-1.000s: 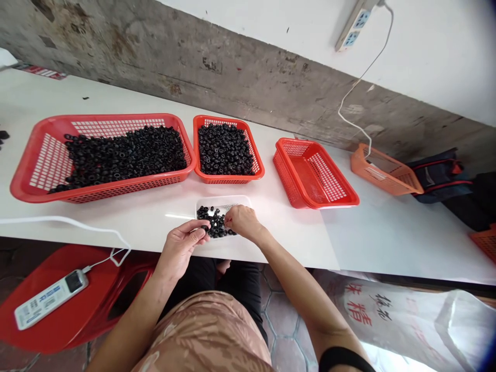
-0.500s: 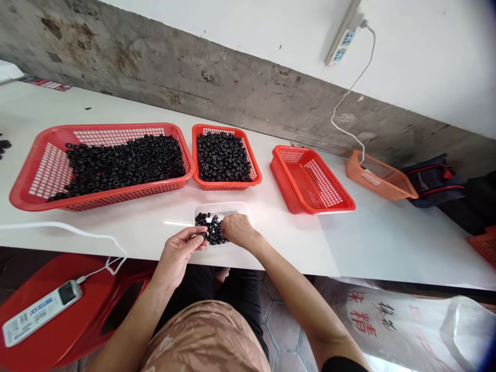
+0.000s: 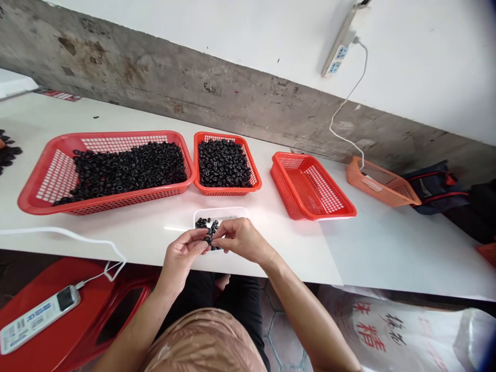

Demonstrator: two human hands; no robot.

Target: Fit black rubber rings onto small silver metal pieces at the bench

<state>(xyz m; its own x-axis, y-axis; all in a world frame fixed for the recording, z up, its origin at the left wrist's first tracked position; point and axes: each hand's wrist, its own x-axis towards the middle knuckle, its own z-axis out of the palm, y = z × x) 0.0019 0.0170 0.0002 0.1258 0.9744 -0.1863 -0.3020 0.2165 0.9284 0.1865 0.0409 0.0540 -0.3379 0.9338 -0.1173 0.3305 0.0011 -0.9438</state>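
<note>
My left hand [image 3: 181, 257] pinches a small round black part [image 3: 208, 239] between thumb and fingers. My right hand [image 3: 243, 241] has its thumb and forefinger pressed together at the right side of that part. Whatever sits between the right fingertips is too small to make out. Both hands are over the near side of a shallow white tray [image 3: 209, 211]. Inside it lie loose black parts [image 3: 201, 222] on the left and small clear or silvery pieces [image 3: 229, 217] at the back right, partly hidden by my right hand.
Behind the tray stand a long red basket [image 3: 127, 202] and a smaller red basket [image 3: 228, 191], both filled with black rings. Farther right are a red basket [image 3: 294, 199] and an orange basket [image 3: 382, 191]. A white cable [image 3: 77, 235] crosses the table's left front.
My right hand has come up out of the tray and moved left to the part in my left hand. The view has shifted slightly.
</note>
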